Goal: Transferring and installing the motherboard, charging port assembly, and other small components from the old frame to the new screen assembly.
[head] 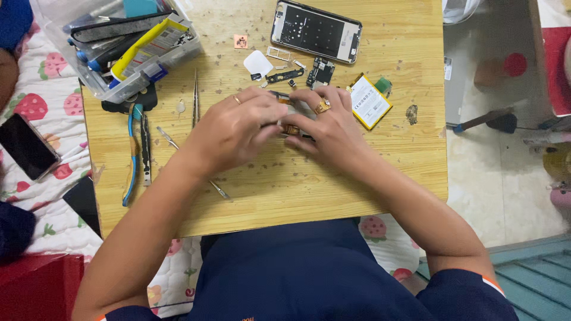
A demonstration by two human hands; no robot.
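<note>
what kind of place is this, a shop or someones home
Probably a home repair spot rather than a shop: a small wooden table set over a strawberry-print quilt, holding an opened phone frame, a loose battery and a clear box of tools.

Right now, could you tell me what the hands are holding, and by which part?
Both the left hand and right hand pinch a small phone part between their fingertips; which part of it cannot be told.

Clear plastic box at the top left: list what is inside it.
The clear plastic box holds a yellow and white tube, a long dark flat strip and blue-ended tools. Whatever lies beneath these is covered and cannot be made out.
</note>
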